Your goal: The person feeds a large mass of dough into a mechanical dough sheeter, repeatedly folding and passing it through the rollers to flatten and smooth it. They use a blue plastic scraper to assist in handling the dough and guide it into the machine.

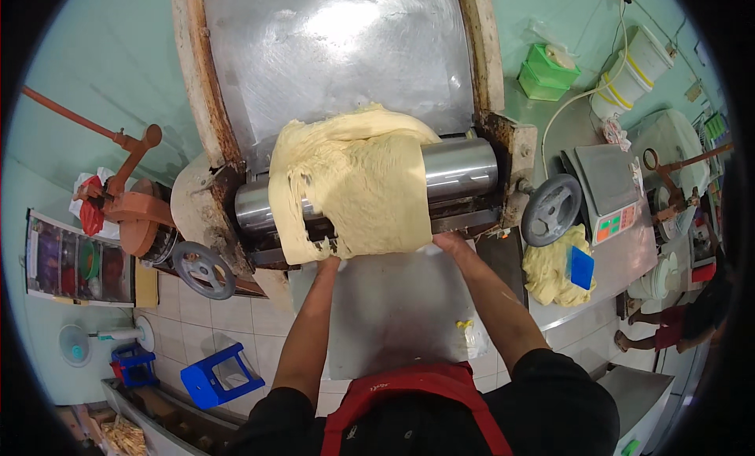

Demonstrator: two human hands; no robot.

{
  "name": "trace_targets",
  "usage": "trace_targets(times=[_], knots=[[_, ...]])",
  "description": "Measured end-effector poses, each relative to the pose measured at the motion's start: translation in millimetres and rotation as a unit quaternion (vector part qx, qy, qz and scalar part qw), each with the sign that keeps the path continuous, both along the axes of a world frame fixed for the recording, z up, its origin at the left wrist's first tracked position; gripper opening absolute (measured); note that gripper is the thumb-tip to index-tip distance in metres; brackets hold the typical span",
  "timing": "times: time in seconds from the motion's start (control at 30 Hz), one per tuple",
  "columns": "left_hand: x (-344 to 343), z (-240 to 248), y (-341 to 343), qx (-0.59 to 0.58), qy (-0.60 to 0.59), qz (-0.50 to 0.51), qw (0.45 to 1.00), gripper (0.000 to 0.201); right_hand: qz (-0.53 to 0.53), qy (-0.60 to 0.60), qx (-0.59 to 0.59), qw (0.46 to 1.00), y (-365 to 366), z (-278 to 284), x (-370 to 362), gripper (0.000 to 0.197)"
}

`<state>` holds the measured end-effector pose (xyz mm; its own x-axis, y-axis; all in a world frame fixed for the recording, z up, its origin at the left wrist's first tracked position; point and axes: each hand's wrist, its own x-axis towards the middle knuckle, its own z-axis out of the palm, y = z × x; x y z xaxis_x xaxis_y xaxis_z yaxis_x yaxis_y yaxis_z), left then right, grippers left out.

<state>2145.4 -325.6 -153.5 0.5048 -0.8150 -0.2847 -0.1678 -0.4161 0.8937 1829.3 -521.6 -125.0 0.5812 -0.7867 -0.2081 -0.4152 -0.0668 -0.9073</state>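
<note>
A large sheet of pale yellow dough [377, 193] lies over the steel roller [462, 169] of a dough-rolling machine. Its far part is bunched in thick folds behind the roller, and its left side has ragged holes. The near edge hangs down toward me. Under the lower left edge is my left hand [330, 262], mostly covered by the dough. My right hand [448, 241] reaches under the lower right corner. The dough hides the fingers of both hands, so their grip does not show.
Grey handwheels [552, 210] flank the machine, and a sloping metal plate [338, 55] rises behind it. On the right table, more dough [554, 271] with a blue scraper [581, 267] lies near a digital scale [609, 185]. A blue stool [222, 376] stands at lower left; another person [696, 318] is far right.
</note>
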Motion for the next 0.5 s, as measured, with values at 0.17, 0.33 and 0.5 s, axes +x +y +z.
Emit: trace_targets(times=[0.17,0.33,0.5], knots=[[-39,-23,1,0.033,-0.067,-0.024,0.997,0.046,0.106,-0.019,-0.019,0.994,18,10,42,0.059],[-81,53,23,-0.058,0.092,-0.042,0.993,0.046,0.13,-0.054,0.074,0.987,47,29,27,0.067],[-124,126,132,0.092,0.139,-0.016,0.986,0.054,0.091,-0.155,0.394,0.902,146,60,-23,0.061]])
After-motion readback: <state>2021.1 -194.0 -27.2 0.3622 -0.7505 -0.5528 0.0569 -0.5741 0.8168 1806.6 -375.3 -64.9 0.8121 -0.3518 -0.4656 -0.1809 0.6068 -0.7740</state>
